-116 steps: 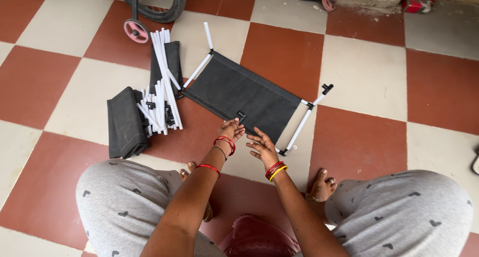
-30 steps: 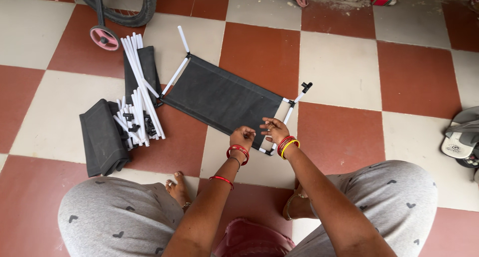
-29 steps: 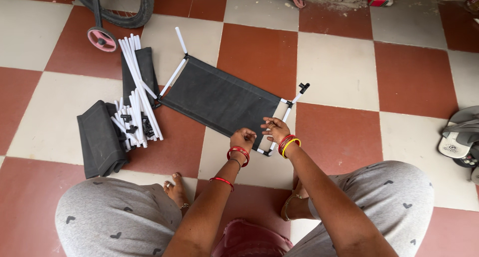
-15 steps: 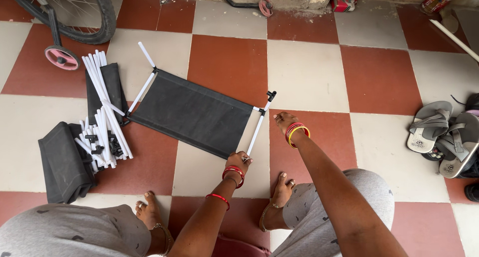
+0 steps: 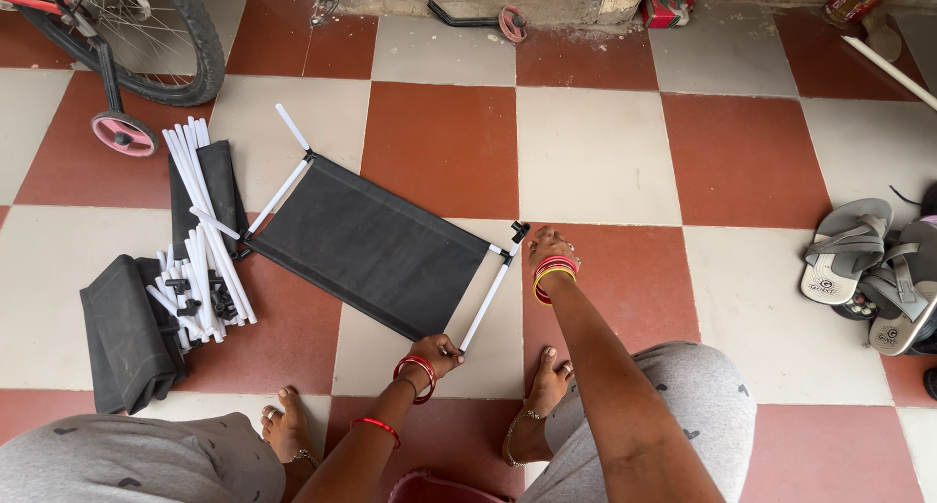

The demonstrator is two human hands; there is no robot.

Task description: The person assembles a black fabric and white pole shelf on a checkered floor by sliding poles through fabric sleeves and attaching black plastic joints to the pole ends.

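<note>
Spread apart since the earlier frame, when they worked close together, the person's hands now sit at opposite ends of a white tube (image 5: 485, 306) edging a black fabric panel (image 5: 369, 246) flat on the checkered floor (image 5: 595, 152). Left hand (image 5: 436, 351), grip closed around the near end; right hand (image 5: 547, 245), beside the black corner connector (image 5: 517, 233) at the far end, grip unclear. The tube's long axis runs away from the body, slanting right. Smooth rigid tubing, matte woven cloth. A bundle of white tubes (image 5: 200, 240) and folded black fabric (image 5: 127, 332) lie to the left.
</note>
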